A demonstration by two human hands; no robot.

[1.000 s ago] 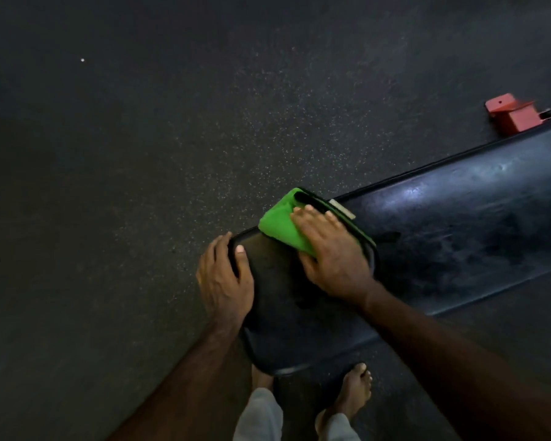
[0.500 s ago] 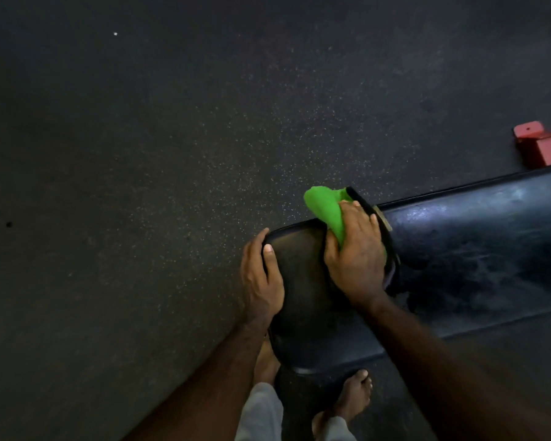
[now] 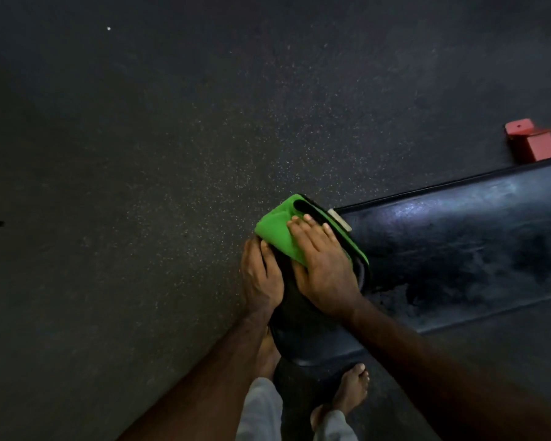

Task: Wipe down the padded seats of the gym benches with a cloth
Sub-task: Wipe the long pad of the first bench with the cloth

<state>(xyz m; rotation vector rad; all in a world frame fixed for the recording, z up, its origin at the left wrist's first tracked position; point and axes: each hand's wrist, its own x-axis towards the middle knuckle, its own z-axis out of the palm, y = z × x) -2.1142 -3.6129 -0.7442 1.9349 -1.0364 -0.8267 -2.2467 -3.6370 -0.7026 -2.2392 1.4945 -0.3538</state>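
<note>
1. Dark rubber gym floor (image 3: 140, 154) w/ pale speckles fills most of the view; dim light.
2. Black padded bench: long back pad (image 3: 465, 246) runs from mid-frame out past the right edge, glossy w/ streaky patches on top. Smaller seat pad (image 3: 303, 326) sits at its near end, lower centre.
3. Green cloth (image 3: 277, 230) lies on the far end of the seat pad, draped over its far-left corner, just beside the gap between the two pads. A small pale tag (image 3: 339, 219) shows at that gap.
4. Right hand (image 3: 322, 268): flat on the cloth, fingers straight & spread, palm down, pressing it onto the pad. Not curled round it.
5. Left hand (image 3: 261, 275): on the seat pad's left edge, thumb on top, fingers wrapped down over the side – grips the pad edge. It's just beside the right hand, touching or nearly touching the cloth's lower corner; can't tell which.
6. Red metal frame part (image 3: 531, 141) on the floor at far right, just beyond the back pad.
7. Bare feet (image 3: 347, 396) & pale trouser legs (image 3: 261, 412) at bottom, under/near the seat pad's near end.
</note>
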